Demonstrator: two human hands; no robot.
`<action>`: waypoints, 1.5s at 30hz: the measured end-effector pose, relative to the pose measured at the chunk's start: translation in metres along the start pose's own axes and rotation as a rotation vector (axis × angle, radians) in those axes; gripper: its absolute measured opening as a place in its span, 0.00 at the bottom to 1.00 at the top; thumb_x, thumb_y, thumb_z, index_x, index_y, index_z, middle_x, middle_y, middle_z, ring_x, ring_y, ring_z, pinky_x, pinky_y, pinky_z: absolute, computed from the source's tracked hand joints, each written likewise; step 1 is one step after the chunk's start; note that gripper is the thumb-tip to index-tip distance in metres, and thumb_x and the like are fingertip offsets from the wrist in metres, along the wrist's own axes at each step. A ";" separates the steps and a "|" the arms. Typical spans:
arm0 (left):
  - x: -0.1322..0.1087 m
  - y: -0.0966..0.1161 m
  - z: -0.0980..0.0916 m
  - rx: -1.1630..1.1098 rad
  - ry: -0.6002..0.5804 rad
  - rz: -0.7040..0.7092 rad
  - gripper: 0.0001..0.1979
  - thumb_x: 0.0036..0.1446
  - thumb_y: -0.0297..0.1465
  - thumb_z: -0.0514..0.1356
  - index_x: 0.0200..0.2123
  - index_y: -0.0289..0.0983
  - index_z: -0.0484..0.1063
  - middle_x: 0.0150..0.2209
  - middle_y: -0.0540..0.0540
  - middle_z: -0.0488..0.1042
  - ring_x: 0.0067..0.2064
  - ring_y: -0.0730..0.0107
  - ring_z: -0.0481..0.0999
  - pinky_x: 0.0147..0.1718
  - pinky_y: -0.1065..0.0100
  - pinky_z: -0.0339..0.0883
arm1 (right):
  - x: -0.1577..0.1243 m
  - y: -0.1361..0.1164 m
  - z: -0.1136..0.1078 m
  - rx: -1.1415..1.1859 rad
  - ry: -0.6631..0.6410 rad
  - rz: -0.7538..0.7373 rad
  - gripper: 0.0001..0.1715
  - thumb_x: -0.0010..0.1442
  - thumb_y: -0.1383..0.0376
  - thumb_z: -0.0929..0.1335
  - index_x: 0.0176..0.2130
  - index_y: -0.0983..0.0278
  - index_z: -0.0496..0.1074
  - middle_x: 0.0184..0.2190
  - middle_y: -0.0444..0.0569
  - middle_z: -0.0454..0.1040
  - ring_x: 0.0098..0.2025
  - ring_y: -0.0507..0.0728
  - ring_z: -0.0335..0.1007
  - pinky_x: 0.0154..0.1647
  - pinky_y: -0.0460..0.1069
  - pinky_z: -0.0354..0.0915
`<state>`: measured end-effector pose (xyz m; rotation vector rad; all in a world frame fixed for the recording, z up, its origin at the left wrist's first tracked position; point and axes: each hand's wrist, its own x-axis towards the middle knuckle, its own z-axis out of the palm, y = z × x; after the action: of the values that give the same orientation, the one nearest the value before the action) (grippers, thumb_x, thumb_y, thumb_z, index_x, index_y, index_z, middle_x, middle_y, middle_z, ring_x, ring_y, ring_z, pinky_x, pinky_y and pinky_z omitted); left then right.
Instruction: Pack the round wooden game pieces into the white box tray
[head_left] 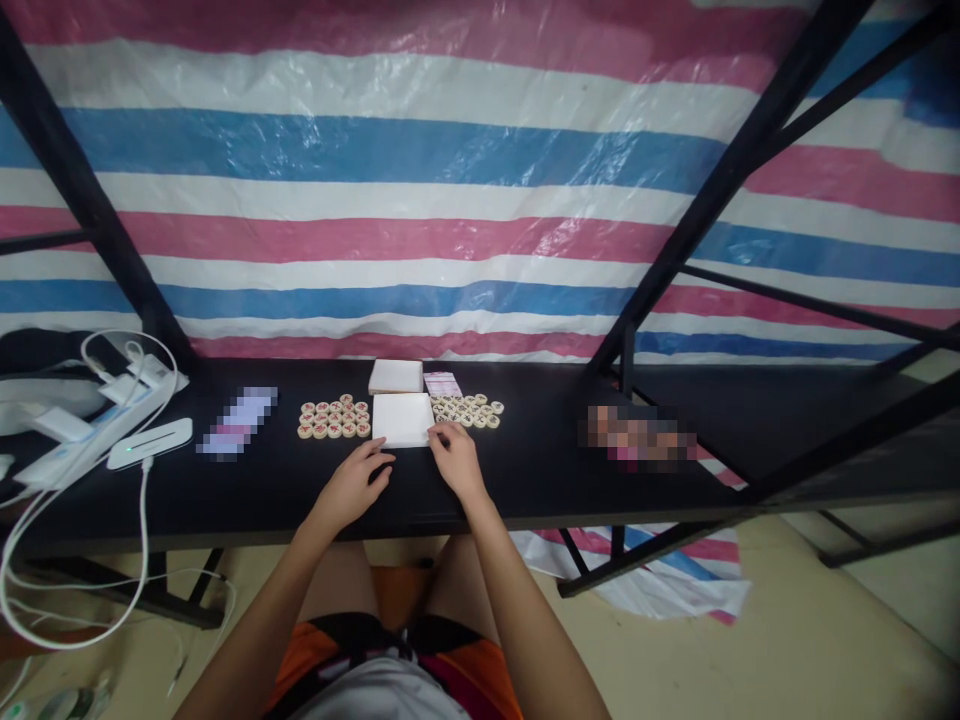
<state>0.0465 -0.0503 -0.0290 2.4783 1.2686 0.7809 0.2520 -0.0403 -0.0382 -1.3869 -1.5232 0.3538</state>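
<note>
A white, shallow square box (403, 420) lies on the black table between two groups of round Chinese chess pieces. My right hand (456, 462) has its fingers bent at the right edge of this box, seemingly gripping it. At the box's front left corner is my left hand (354, 488), its fingers apart and one fingertip touching or very near the edge. Red-marked pieces (334, 418) form rows on the left. Dark-marked pieces (471, 412) sit on the right, partly hidden by the box. Behind it stands a second shallow box part (396, 377).
A printed paper card (442, 385) lies behind the dark-marked pieces. To the left are a blurred-out phone-like item (238, 424), a white device (150, 443) and a power strip (112, 415) with looping cables. Black metal posts (675, 270) frame the table (540, 480); striped sheeting hangs behind.
</note>
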 end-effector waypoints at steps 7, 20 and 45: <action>0.000 0.000 0.000 -0.005 -0.006 -0.002 0.14 0.60 0.31 0.52 0.44 0.36 0.75 0.56 0.39 0.66 0.55 0.60 0.68 0.56 0.58 0.61 | 0.001 0.006 0.001 -0.096 0.060 0.006 0.15 0.58 0.69 0.60 0.39 0.64 0.73 0.41 0.53 0.71 0.41 0.57 0.69 0.47 0.51 0.65; -0.001 0.000 0.000 -0.013 0.008 0.001 0.14 0.59 0.32 0.52 0.44 0.38 0.75 0.56 0.41 0.67 0.55 0.61 0.68 0.56 0.59 0.62 | 0.006 0.008 -0.006 -0.649 -0.071 0.004 0.21 0.59 0.71 0.60 0.51 0.65 0.70 0.50 0.54 0.69 0.50 0.61 0.63 0.50 0.51 0.62; -0.002 -0.002 0.000 0.067 -0.024 0.044 0.17 0.59 0.33 0.53 0.51 0.39 0.70 0.53 0.41 0.66 0.53 0.59 0.68 0.54 0.57 0.62 | 0.004 0.011 -0.009 -0.395 -0.030 -0.074 0.11 0.58 0.70 0.61 0.39 0.63 0.70 0.37 0.50 0.72 0.39 0.57 0.66 0.42 0.50 0.62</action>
<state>0.0442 -0.0506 -0.0307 2.5682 1.2564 0.7283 0.2666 -0.0370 -0.0409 -1.6261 -1.7274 0.0249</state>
